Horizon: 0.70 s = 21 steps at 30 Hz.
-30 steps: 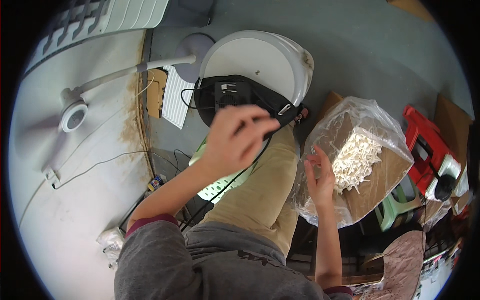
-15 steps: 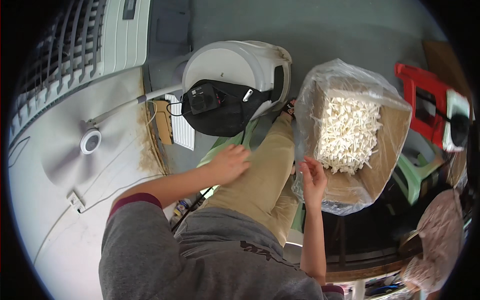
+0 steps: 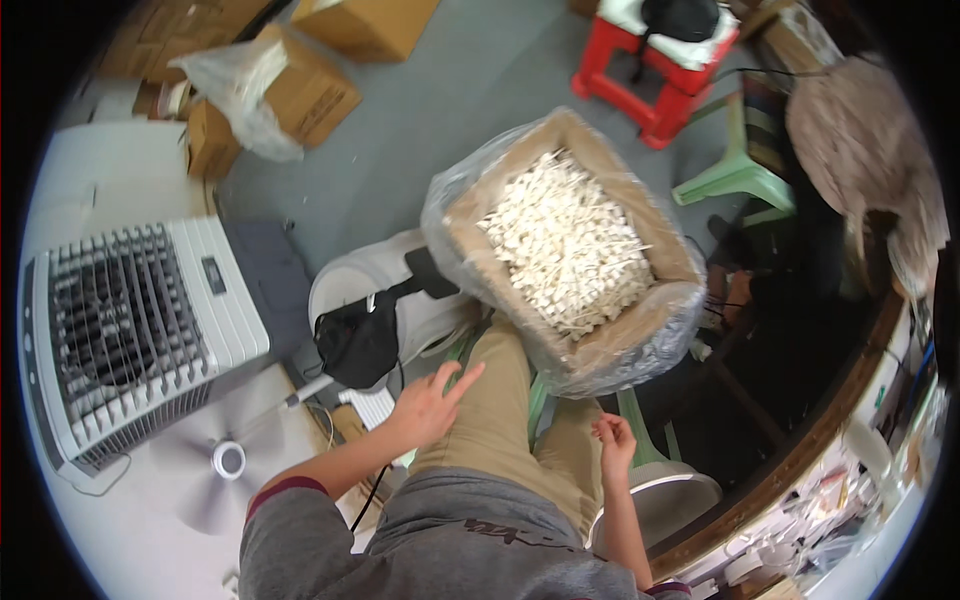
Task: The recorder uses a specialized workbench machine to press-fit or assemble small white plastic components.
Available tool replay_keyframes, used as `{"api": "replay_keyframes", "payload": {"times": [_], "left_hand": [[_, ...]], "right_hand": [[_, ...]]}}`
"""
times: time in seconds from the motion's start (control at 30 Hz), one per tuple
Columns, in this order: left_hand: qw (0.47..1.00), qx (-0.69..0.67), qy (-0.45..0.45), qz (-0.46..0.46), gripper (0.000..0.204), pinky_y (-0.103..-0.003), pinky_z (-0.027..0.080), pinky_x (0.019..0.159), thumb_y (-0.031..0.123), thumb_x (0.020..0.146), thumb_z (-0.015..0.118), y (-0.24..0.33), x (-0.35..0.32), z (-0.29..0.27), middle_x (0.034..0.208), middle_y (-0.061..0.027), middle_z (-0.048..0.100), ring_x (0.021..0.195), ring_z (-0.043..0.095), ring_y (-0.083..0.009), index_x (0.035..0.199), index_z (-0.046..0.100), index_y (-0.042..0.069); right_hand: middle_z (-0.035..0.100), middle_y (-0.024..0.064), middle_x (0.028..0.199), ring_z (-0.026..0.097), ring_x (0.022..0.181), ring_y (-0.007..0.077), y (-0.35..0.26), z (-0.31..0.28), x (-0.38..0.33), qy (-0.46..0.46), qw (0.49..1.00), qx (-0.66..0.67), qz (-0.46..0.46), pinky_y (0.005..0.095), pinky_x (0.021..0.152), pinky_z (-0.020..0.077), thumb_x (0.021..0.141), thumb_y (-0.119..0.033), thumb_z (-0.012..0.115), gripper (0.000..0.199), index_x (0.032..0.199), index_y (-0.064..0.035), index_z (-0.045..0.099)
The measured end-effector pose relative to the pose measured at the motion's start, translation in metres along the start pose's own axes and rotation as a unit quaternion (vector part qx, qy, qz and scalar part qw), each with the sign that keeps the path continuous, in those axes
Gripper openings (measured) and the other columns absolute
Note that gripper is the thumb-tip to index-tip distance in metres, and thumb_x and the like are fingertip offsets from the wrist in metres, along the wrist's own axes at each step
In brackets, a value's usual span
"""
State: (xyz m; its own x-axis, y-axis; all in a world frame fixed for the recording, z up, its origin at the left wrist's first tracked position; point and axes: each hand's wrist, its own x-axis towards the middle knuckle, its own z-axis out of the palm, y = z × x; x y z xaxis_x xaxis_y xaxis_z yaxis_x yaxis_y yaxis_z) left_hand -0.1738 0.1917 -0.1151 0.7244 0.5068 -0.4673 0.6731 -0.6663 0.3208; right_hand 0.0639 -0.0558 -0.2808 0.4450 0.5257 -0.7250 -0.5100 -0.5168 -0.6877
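Note:
My left hand (image 3: pixel 424 408) hovers over my left thigh with fingers stretched and apart, holding nothing I can see. My right hand (image 3: pixel 615 446) is beside my right thigh, its fingers curled in toward the thumb; whether anything small is between them is hidden. In front of my knees stands a cardboard box (image 3: pixel 632 315) lined with clear plastic (image 3: pixel 600 376). A heap of small white pieces (image 3: pixel 570 240), some with thin stems, lies inside it. Neither hand touches the box. A black bag (image 3: pixel 360 342) rests on a pale rounded appliance ahead of my left hand.
A spinning fan (image 3: pixel 228 460) and an air cooler (image 3: pixel 150 320) stand at the left. Below my right hand is a white bucket (image 3: pixel 668 492), beside a curved wooden table edge (image 3: pixel 800 480). A red stool (image 3: pixel 640 95), a green stool (image 3: pixel 735 180) and cardboard boxes (image 3: pixel 310 95) are farther off.
The view has swung right, so the box appears farther left and the cooler shows more fully. My right hand is now away from the box rim with its fingers curled; my left hand's fingers have spread.

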Motion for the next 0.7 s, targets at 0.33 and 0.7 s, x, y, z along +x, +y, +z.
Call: {"api": "replay_keyframes", "payload": {"times": [0.33, 0.7], "left_hand": [[0.993, 0.04, -0.018, 0.107, 0.09, -0.04, 0.053, 0.075, 0.012, 0.074, 0.073, 0.054, 0.037, -0.024, 0.144, -0.0194, 0.035, 0.088, 0.062, -0.0312, 0.153, 0.03, 0.018], [0.959, 0.023, -0.09, 0.268, 0.089, -0.04, 0.052, 0.077, 0.011, 0.075, 0.074, 0.044, 0.107, -0.018, 0.144, -0.0229, 0.034, 0.083, 0.059, -0.0303, 0.152, 0.03, 0.013]], "right_hand": [[0.068, 0.0064, 0.086, 0.064, 0.076, 0.0112, 0.048, -0.057, -0.047, 0.071, 0.997, 0.011, 0.014, 0.0254, 0.069, 0.0514, 0.094, -0.005, 0.059, 0.012, 0.104, 0.0008, 0.062], [0.069, 0.0116, 0.079, 0.067, 0.072, 0.0214, 0.039, 0.042, -0.104, 0.28, 0.953, -0.084, 0.084, 0.0342, 0.069, 0.0518, 0.086, -0.017, 0.066, 0.017, 0.094, -0.0027, 0.069]]}}
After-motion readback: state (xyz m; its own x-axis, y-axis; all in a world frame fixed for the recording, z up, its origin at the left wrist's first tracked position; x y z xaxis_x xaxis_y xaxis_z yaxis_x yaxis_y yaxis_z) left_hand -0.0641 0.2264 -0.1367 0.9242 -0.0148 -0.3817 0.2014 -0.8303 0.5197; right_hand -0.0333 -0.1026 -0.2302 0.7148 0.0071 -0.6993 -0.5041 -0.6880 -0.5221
